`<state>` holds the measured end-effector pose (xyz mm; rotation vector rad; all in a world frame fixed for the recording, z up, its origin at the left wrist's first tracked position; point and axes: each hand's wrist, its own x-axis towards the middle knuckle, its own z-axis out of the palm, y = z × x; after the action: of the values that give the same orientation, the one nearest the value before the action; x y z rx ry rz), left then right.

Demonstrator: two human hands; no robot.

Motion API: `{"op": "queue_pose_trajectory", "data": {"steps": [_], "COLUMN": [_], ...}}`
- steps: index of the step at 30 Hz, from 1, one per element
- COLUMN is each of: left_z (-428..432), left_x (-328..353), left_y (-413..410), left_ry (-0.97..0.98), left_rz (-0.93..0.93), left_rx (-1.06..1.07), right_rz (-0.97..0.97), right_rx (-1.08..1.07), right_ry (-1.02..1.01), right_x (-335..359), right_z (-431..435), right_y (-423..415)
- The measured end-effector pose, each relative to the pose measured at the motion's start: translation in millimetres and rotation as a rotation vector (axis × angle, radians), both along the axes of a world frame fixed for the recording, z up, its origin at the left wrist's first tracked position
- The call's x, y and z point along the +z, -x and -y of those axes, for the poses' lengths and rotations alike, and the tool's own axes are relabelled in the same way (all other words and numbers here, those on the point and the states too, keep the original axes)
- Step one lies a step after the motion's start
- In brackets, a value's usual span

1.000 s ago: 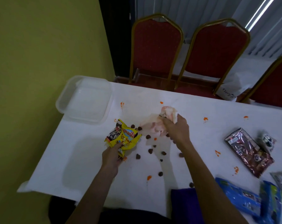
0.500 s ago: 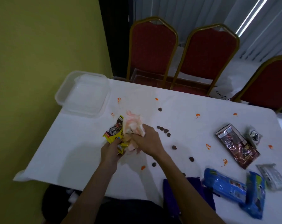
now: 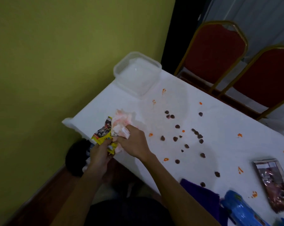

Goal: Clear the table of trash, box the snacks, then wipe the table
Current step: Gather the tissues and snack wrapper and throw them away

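My left hand (image 3: 99, 153) grips a crumpled yellow snack wrapper (image 3: 102, 133) over the table's near left corner. My right hand (image 3: 134, 142) grips a wadded, orange-stained tissue (image 3: 124, 119) and holds it against the wrapper. Several small brown sweets (image 3: 175, 138) and orange smears (image 3: 150, 134) lie scattered on the white table (image 3: 219, 128). A clear plastic box (image 3: 136, 74) stands at the far left corner. At the right lie a silver-red snack pack (image 3: 273, 181) and a blue snack pack (image 3: 242, 209), with a purple cloth (image 3: 201, 195) at the front edge.
A black bin (image 3: 76, 158) stands on the floor below the table's left corner, beside the yellow-green wall. Two red chairs with gold frames (image 3: 216, 51) stand behind the table.
My right hand carried the stained tissue from mid-table to the wrapper in my left hand. Both hands have shifted toward the table's left corner, above the bin. The view has swung left.
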<state>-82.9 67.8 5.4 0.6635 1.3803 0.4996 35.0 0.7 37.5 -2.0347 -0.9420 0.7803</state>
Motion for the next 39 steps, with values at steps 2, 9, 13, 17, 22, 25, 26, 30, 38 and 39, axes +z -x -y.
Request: {"op": "queue_pose_trajectory", "data": {"steps": [2, 9, 13, 17, 22, 25, 26, 30, 38, 39], "left_z": [-5.3, -32.0, -39.8, -43.8, -46.3, -52.8, -56.3, -70.4, -96.8, -100.9], "left_x": [-1.4, 1.4, -4.5, -11.1, -29.7, -44.5, -50.4, -76.0, -177.0, -198.4], "left_y": [21.1, 108.7, 164.5, 211.1, 266.5, 284.0, 287.4, 294.3, 292.5, 291.2], "left_ry": [0.000, -0.010, 0.004, 0.009, 0.071, 0.107, 0.127, 0.191, 0.294, 0.301], "left_rz": [0.002, -0.021, -0.045, -0.098, -0.104, -0.102, -0.099, -0.126, -0.132, -0.137], "left_rx": [0.015, 0.038, 0.092, 0.181, 0.267, 0.281, 0.285, 0.289, 0.195, 0.186], "right_rz": [0.017, 0.020, -0.016, -0.026, -0.077, -0.087, -0.093, -0.116, -0.139, -0.143], "right_rx": [0.059, 0.170, 0.227, 0.277, 0.381, 0.419, 0.426, 0.416, 0.463, 0.467], "right_ry": [0.011, 0.041, 0.088, 0.101, 0.154, 0.195, 0.218, 0.305, 0.453, 0.461], "right_x": [-2.6, -10.8, -12.5, -33.5, -56.3, -71.1, -77.4, -111.6, -222.7, -239.6], "right_z": [-10.2, -50.5, -67.1, -78.2, -92.8, -103.2, -107.5, -122.6, -156.0, -160.9], "right_y": [19.1, 99.3, 154.5, 208.1, 252.8, 266.6, 270.5, 280.0, 272.7, 270.3]}}
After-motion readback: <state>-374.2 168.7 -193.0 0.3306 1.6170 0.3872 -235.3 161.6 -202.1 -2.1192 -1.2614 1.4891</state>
